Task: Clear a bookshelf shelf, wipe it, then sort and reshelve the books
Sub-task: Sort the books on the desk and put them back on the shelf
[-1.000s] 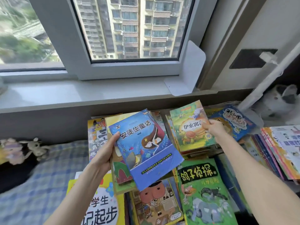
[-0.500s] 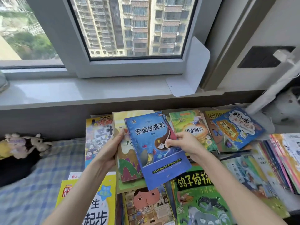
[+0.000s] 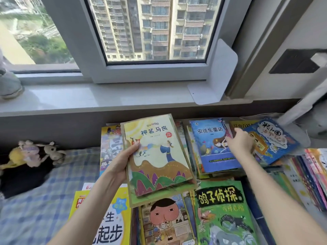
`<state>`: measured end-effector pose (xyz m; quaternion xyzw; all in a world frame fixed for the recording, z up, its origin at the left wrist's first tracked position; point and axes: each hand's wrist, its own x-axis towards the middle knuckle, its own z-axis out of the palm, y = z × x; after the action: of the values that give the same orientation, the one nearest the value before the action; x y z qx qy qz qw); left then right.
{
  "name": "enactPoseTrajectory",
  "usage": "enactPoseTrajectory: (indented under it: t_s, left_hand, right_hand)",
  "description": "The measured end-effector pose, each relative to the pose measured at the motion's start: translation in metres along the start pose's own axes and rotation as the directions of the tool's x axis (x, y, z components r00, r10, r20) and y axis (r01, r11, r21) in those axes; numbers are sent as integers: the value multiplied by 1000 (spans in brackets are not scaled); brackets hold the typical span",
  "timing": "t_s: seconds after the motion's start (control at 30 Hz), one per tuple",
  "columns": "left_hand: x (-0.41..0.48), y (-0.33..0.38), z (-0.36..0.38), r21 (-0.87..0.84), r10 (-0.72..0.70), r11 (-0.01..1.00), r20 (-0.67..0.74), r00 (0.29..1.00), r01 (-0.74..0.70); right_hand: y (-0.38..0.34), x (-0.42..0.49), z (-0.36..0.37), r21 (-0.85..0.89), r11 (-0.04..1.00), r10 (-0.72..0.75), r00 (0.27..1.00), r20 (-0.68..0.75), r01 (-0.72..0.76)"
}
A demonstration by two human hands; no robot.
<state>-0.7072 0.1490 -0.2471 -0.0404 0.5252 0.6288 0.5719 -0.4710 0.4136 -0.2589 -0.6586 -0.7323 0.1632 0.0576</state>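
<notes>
My left hand [image 3: 122, 163] grips a thin stack of picture books by its left edge, thumb on the cover. The top one is a yellow book [image 3: 155, 152] with a painted figure and green hills. To the right a blue fairy-tale book [image 3: 210, 147] lies flat on a pile of books. My right hand [image 3: 241, 143] reaches over that pile and pinches the blue book's right edge. The grey windowsill shelf [image 3: 88, 98] runs above the books, with a white bookend [image 3: 217, 76] at its right end.
Books cover the bed: a green detective book [image 3: 223, 209], a cartoon-face book [image 3: 164, 220], a yellow workbook [image 3: 106, 218], a blue cloud-cover book [image 3: 270, 138], and a row of spines [image 3: 309, 174] at right. Plush toys [image 3: 31, 152] lie left on checked bedding [image 3: 35, 200].
My right hand took the blue book off the stack in my left hand and carried it right onto the pile. The yellow book is now uncovered on top of the held stack.
</notes>
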Motion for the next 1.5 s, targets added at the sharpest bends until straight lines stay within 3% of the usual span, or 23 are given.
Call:
enactPoseTrajectory:
  t_s: [0.03, 0.07, 0.13, 0.17, 0.23, 0.3, 0.37, 0.47, 0.7, 0.87, 0.97, 1.03, 1.1, 1.17, 1.27, 1.37, 1.43, 1.5]
  left_hand:
    - [-1, 0, 1, 9, 14, 1000, 0, 1000, -14]
    - [0, 0, 1, 22, 25, 999, -8, 1000, -25]
    - [-1, -1, 4, 64, 40, 997, -27, 999, -38]
    - [-3, -1, 7, 87, 58, 995, -37, 998, -54]
    - [-3, 0, 12, 149, 87, 986, -48, 995, -79]
    - [-5, 1, 19, 208, 102, 974, -39, 994, -92]
    - [-6, 2, 24, 222, 84, 973, -57, 995, -70]
    - [-8, 4, 25, 230, 73, 972, -67, 995, -56]
    - [-15, 9, 24, 217, 90, 972, -12, 996, -85]
    - [-17, 15, 14, 217, 116, 970, -25, 993, -108]
    - [-20, 16, 10, 192, 109, 976, -24, 994, -103]
    - [-19, 17, 6, 188, 124, 976, -46, 991, -113]
    - [-19, 20, -1, 180, 150, 974, -79, 985, -134]
    - [-16, 25, -12, 145, 169, 978, -136, 976, -150]
    - [-11, 35, -33, 96, 206, 977, -217, 954, -189]
    - [-11, 44, -50, 50, 205, 979, -266, 942, -199]
    - [-10, 45, -56, 52, 183, 983, -261, 948, -175]
    - [-8, 42, -53, 72, 134, 990, -231, 964, -121]
  right_hand:
    - [-12, -13, -4, 14, 996, -89, 996, -33, 89]
    - [-25, -28, -9, 151, 976, -158, 987, 9, 155]
    - [-54, -68, -15, 522, 852, -238, 913, 331, 32]
    - [-64, -87, -13, 580, 813, -281, 834, 475, -56]
    - [-71, -109, 2, 540, 841, -330, 760, 561, -34]
    - [-66, -114, 11, 556, 826, -288, 782, 552, -88]
    - [-53, -110, 14, 626, 737, -254, 754, 606, -254]
    - [-33, -103, 9, 644, 692, -248, 730, 637, -327]
    - [-1, -50, -28, 817, 479, -96, 906, 412, -321]
    - [17, 0, -18, 763, 566, 40, 934, 355, -314]
    - [17, 11, -2, 639, 713, 101, 944, 315, -290]
    - [14, 11, 5, 435, 878, 134, 975, 176, -199]
    - [4, 0, 1, 195, 978, 69, 998, 15, -70]
    - [-10, -13, -2, 199, 979, -48, 999, -13, 50]
    - [-29, -41, -3, 414, 901, -166, 985, 48, 131]
    - [-40, -77, 1, 613, 790, -213, 950, 227, 30]
    - [-50, -106, 5, 670, 734, -269, 856, 441, -114]
    - [-61, -130, 13, 663, 701, -357, 677, 644, -261]
